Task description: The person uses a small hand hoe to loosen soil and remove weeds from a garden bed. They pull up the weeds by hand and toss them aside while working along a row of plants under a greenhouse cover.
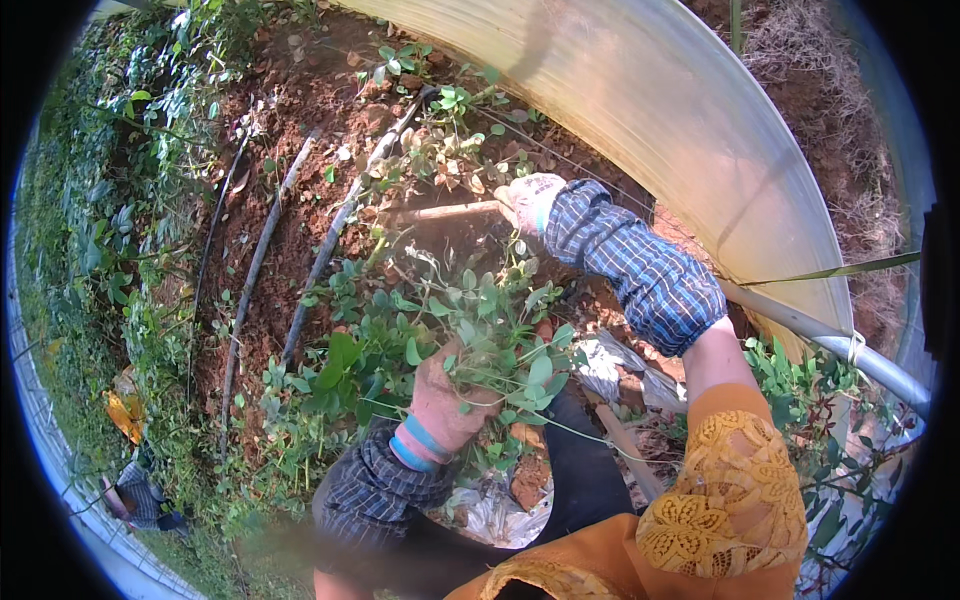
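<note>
My left hand [445, 400], in a pale pink glove with a blue-striped cuff, is closed around a bunch of leafy green stems [490, 330]. The leaves cover most of its fingers. Farther off and to the right, my right hand [532, 200] wears a similar glove and grips a wooden handle [445, 212]. That handle points left, low over the reddish soil, beside dry brown leaves [455, 175]; I cannot make out a blade or head on it. Blue checked sleeve covers reach from both gloves up my forearms.
A translucent plastic sheet [660, 90] curves along the far right, with a metal pipe [820, 335] near it. Dark hoses [325, 245] cross the soil. Dense greenery [110, 240] fills the left. White plastic [610, 365] and a wooden stick [630, 450] lie near my legs.
</note>
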Action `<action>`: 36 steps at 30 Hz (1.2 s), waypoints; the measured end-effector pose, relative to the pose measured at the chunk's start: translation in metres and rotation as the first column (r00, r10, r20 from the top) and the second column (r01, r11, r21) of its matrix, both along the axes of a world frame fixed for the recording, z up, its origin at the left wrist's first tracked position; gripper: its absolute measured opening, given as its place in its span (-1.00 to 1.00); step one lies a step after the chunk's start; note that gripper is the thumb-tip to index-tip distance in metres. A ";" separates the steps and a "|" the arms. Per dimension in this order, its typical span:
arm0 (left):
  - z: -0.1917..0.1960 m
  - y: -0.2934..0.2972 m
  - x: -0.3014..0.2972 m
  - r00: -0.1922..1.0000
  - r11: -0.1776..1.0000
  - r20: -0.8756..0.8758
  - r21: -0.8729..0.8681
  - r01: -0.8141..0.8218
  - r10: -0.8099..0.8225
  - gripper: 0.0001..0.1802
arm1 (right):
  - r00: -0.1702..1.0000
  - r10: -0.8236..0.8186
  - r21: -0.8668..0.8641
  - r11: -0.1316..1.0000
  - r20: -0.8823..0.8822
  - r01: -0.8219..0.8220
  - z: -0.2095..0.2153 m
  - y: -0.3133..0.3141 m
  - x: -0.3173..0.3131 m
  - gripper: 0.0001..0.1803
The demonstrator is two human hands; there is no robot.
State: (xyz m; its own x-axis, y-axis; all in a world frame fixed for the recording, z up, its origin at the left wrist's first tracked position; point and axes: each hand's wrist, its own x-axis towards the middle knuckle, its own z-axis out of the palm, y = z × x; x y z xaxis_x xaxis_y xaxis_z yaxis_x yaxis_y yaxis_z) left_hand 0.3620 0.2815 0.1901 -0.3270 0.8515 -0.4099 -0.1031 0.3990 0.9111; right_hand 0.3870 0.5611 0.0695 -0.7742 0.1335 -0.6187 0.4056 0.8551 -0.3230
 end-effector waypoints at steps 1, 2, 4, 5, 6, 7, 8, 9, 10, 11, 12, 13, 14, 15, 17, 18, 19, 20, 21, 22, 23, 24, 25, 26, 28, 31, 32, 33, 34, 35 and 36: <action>0.005 0.007 0.003 0.899 0.985 0.410 -0.133 -0.108 0.154 -0.60 | 0.999 0.011 0.010 1.000 -0.033 -0.011 -0.006 -0.003 0.006 -0.70; 0.008 0.013 0.002 0.968 0.986 0.232 -0.153 -0.064 0.099 -0.61 | 0.990 0.011 -0.005 1.000 -0.142 -0.012 -0.006 0.000 0.018 -0.73; 0.007 0.020 0.002 0.997 0.992 0.046 -0.114 -0.058 0.064 -0.66 | 0.981 -0.006 0.050 0.999 -0.193 0.016 0.002 0.008 0.050 -0.74; 0.005 0.021 0.002 0.997 0.994 0.001 -0.069 -0.082 0.082 -0.70 | 0.955 -0.010 0.073 0.997 -0.296 0.033 0.011 0.013 0.074 -0.74; 0.003 0.021 0.004 0.995 0.995 -0.050 -0.046 -0.085 0.082 -0.74 | 0.961 -0.074 0.097 0.990 -0.266 0.103 0.021 0.019 0.101 -0.73; 0.000 0.021 0.006 0.993 0.992 0.021 -0.041 -0.116 0.117 -0.75 | 0.941 -0.126 0.092 0.983 -0.315 0.162 0.031 0.023 0.129 -0.73; -0.001 0.020 0.009 0.988 0.990 0.087 -0.066 -0.124 0.130 -0.75 | 0.933 -0.214 0.058 0.969 -0.289 0.240 0.039 0.025 0.155 -0.73; -0.002 0.019 0.013 0.978 0.987 0.153 -0.091 -0.132 0.145 -0.75 | 0.901 -0.292 0.002 0.951 -0.321 0.309 0.044 0.024 0.181 -0.73; -0.003 0.018 0.015 0.988 0.985 0.133 -0.164 -0.062 0.084 -0.63 | 0.877 -0.408 -0.055 0.911 -0.255 0.408 0.046 0.019 0.203 -0.73; -0.004 0.019 0.018 0.978 0.989 0.189 -0.135 -0.059 0.084 -0.68 | 0.828 -0.516 -0.108 0.857 -0.222 0.505 0.046 0.012 0.222 -0.72; -0.005 0.021 0.022 0.967 0.990 0.234 -0.117 -0.074 0.100 -0.73 | 0.788 -0.572 -0.095 0.819 -0.229 0.566 0.042 0.002 0.237 -0.70; -0.006 0.023 0.025 0.950 0.991 0.290 -0.102 -0.091 0.117 -0.78 | 0.739 -0.624 -0.077 0.775 -0.255 0.627 0.035 -0.007 0.247 -0.68; -0.007 0.026 0.027 0.842 0.969 0.481 -0.148 -0.196 0.244 -0.78 | 0.716 -0.659 -0.085 0.746 -0.230 0.660 0.026 -0.013 0.252 -0.66; -0.007 0.028 0.029 0.909 0.981 0.371 -0.111 -0.161 0.191 -0.78 | 0.669 -0.702 -0.099 0.704 -0.244 0.703 0.018 -0.019 0.254 -0.68; -0.007 0.030 0.032 0.978 0.994 0.192 -0.090 -0.061 0.077 -0.77 | 0.654 -0.717 -0.087 0.687 -0.243 0.721 0.002 -0.020 0.247 -0.68; -0.007 0.030 0.031 0.991 0.986 0.131 -0.164 0.026 -0.005 -0.76 | 0.595 -0.772 -0.234 0.635 -0.221 0.737 -0.001 -0.019 0.240 -0.69; -0.006 0.030 0.032 0.952 0.987 0.292 -0.155 -0.049 0.093 -0.75 | 0.530 -0.837 -0.338 0.541 -0.134 0.770 0.000 -0.017 0.233 -0.69; -0.006 0.030 0.032 0.857 0.967 0.456 -0.192 -0.168 0.240 -0.75 | 0.455 -0.890 -0.438 0.421 -0.028 0.794 0.003 -0.016 0.226 -0.70; -0.006 0.029 0.033 0.681 0.932 0.636 -0.248 -0.265 0.363 -0.74 | 0.386 -0.921 -0.473 0.317 0.052 0.822 0.011 -0.016 0.218 -0.70; -0.006 0.028 0.031 0.767 0.958 0.576 -0.198 -0.205 0.283 -0.71 | 0.308 -0.941 -0.502 0.199 0.143 0.842 0.023 -0.017 0.212 -0.70; -0.005 0.027 0.031 0.855 0.974 0.475 -0.179 -0.136 0.207 -0.70 | 0.245 -0.944 -0.557 0.083 0.223 0.826 0.036 -0.020 0.205 -0.71; -0.005 0.026 0.030 0.907 0.984 0.400 -0.166 -0.071 0.133 -0.68 | 0.243 -0.947 -0.585 0.077 0.210 0.807 0.050 -0.026 0.198 -0.70; -0.004 0.025 0.029 0.946 0.987 0.320 -0.158 -0.002 0.053 -0.67 | 0.212 -0.931 -0.621 -0.020 0.297 0.784 0.065 -0.035 0.191 -0.67; -0.001 0.024 0.030 0.956 0.999 0.292 -0.042 0.018 -0.004 -0.64 | 0.307 -0.919 -0.644 0.081 0.246 0.760 0.077 -0.044 0.183 -0.69; 0.004 0.023 0.029 0.967 0.980 0.201 -0.090 0.178 -0.158 -0.57 | 0.378 -0.885 -0.637 0.129 0.273 0.760 0.094 -0.060 0.159 -0.68; 0.015 0.019 0.033 0.881 0.820 0.120 -0.326 0.470 -0.458 -0.50 | 0.373 -0.813 -0.672 -0.029 0.446 0.740 0.103 -0.081 0.121 -0.70; 0.016 0.017 0.033 0.858 0.808 0.032 -0.320 0.494 -0.512 -0.46 | 0.312 -0.800 -0.615 -0.089 0.513 0.784 0.100 -0.089 0.105 -0.70; 0.019 0.015 0.033 0.817 0.764 -0.003 -0.356 0.538 -0.576 -0.42 | 0.234 -0.774 -0.537 -0.158 0.588 0.829 0.098 -0.098 0.092 -0.70; 0.019 0.013 0.032 0.812 0.775 -0.044 -0.334 0.537 -0.582 -0.40 | 0.213 -0.795 -0.538 -0.164 0.568 0.827 0.097 -0.107 0.080 -0.71; 0.020 0.010 0.030 0.809 0.792 -0.098 -0.305 0.529 -0.579 -0.38 | 0.242 -0.807 -0.588 -0.153 0.538 0.794 0.098 -0.117 0.073 -0.67; 0.021 0.007 0.027 0.803 0.800 -0.142 -0.290 0.525 -0.579 -0.36 | 0.270 -0.819 -0.637 -0.143 0.505 0.757 0.101 -0.126 0.069 -0.61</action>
State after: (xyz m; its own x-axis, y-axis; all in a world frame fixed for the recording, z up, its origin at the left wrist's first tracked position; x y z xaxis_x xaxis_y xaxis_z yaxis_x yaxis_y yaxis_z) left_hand 0.3892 0.2880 0.2112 0.0696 0.8057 -0.5882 0.3829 0.5229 0.7616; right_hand 0.4565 0.4349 0.1706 -0.4762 0.2717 -0.8363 0.5652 -0.6341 -0.5278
